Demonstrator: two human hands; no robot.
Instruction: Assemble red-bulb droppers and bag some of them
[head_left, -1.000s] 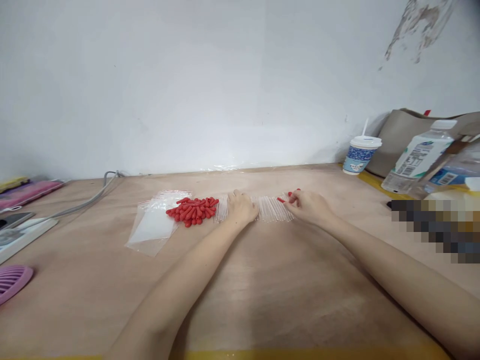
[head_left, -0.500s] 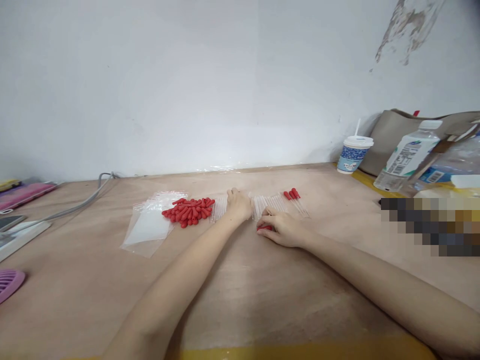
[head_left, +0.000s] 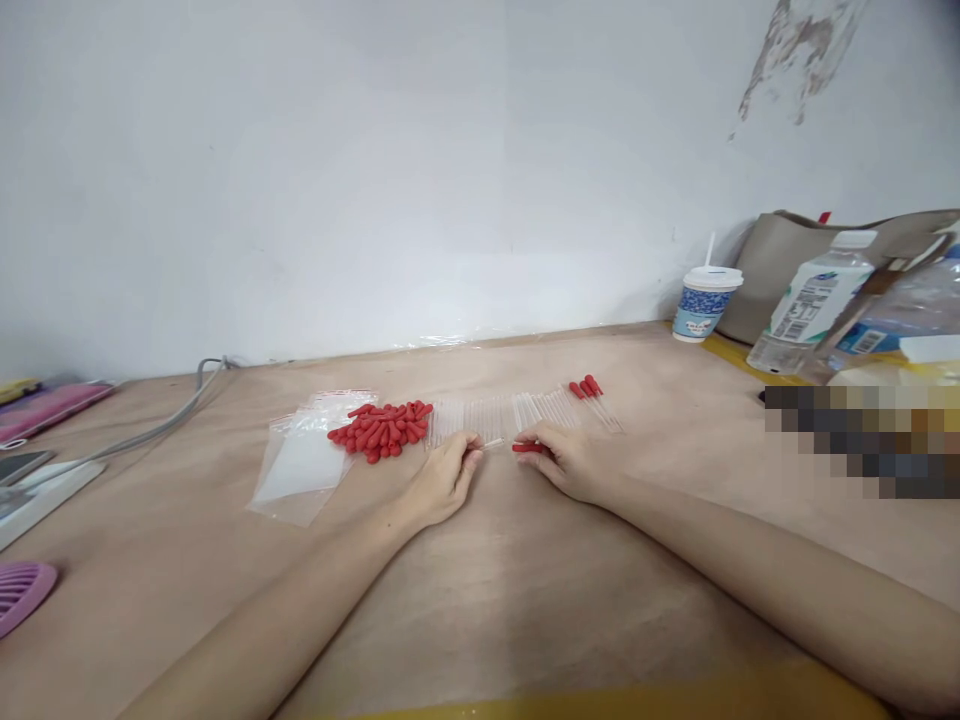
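My left hand [head_left: 448,478] is closed in a pinch on a thin clear glass dropper tube [head_left: 493,443], its end pointing right. Facing it across a small gap, my right hand [head_left: 568,460] pinches a red rubber dropper bulb [head_left: 527,448], its tip toward the tube. Behind both hands lies a row of clear tubes [head_left: 480,412], split by a gap. Left of the row is a heap of red rubber bulbs [head_left: 382,430]. Several tubes with red bulbs fitted [head_left: 586,388] rest at the row's right end.
Clear zip bags [head_left: 296,470] lie left of the heap. Farther left are a grey cable [head_left: 169,415], a pink pouch [head_left: 56,412] and a purple slotted object [head_left: 22,595]. At right stand a paper cup [head_left: 705,303], a plastic bottle [head_left: 814,305] and a grey bag [head_left: 765,265].
My left hand has come back from the row toward me, now with a tube in its fingers. My right hand stays near the same place, still pinching the red bulb.
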